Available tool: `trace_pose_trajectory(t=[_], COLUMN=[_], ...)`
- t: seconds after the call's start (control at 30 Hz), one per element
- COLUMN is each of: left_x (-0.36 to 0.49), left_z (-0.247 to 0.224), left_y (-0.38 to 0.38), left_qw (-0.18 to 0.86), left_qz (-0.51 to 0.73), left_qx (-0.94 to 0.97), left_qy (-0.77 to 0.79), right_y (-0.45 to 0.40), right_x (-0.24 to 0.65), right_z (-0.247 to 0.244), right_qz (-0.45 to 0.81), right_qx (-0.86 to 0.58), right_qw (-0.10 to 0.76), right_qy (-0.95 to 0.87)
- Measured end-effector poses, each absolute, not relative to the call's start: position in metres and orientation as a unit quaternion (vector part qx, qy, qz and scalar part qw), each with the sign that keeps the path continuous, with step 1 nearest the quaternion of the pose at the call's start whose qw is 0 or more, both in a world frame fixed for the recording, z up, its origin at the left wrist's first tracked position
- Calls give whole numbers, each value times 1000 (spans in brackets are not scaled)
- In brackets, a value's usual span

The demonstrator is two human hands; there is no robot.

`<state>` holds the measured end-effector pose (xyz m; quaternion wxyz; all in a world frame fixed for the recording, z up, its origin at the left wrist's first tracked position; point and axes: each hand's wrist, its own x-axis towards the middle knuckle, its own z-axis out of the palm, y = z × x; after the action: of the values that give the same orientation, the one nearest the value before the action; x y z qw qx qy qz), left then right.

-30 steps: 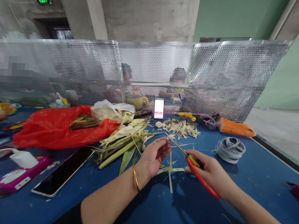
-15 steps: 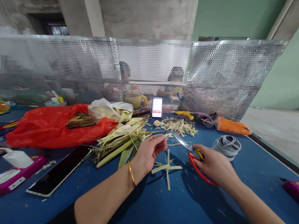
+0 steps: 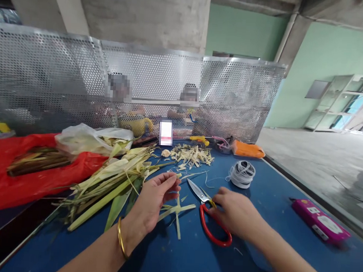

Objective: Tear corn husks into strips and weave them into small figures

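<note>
My left hand (image 3: 158, 195), a gold bangle on its wrist, pinches a small pale piece of leaf strip (image 3: 179, 175) between thumb and fingertips; the fingers hide much of it. Just below lies a cross woven from pale green leaf strips (image 3: 178, 209) on the blue table. My right hand (image 3: 230, 209) has its fingers on the yellow-wrapped handle of the red-handled scissors (image 3: 203, 198). Their blades are together and point up and left, low over the table. Beside my left hand is a heap of dry and green corn husks (image 3: 118, 181).
Leaf scraps (image 3: 194, 155) lie beyond my hands, by a phone (image 3: 165, 133) with a lit screen. A spool of grey cord (image 3: 242, 174), an orange packet (image 3: 248, 149) and a purple box (image 3: 319, 222) are at right. A perforated metal screen (image 3: 154, 75) stands behind, with people beyond.
The view has swung right, so things appear further left. My right hand has lowered the scissors toward the table, close to my left hand. The left hand keeps its pinch.
</note>
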<state>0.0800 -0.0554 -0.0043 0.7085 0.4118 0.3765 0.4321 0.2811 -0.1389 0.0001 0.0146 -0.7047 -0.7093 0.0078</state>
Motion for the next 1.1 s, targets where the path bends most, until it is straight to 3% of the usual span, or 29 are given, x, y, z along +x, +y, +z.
trace_pose_trajectory(t=[0.1, 0.3, 0.63, 1.1], left_x=[83, 83, 83, 93], left_z=[-5, -2, -2, -11], left_y=[-58, -63, -65, -85], left_qw=[712, 737, 749, 797], left_qz=[417, 382, 380, 273], left_qx=[414, 406, 414, 435], left_qy=[383, 383, 351, 319], right_y=[-109, -55, -64, -123], right_x=[308, 341, 339, 294], right_z=[5, -27, -40, -26], right_qz=[9, 37, 28, -134], right_qx=[-724, -757, -757, -643], right_qw=[91, 94, 151, 49], right_qy=[-683, -646, -634, -753])
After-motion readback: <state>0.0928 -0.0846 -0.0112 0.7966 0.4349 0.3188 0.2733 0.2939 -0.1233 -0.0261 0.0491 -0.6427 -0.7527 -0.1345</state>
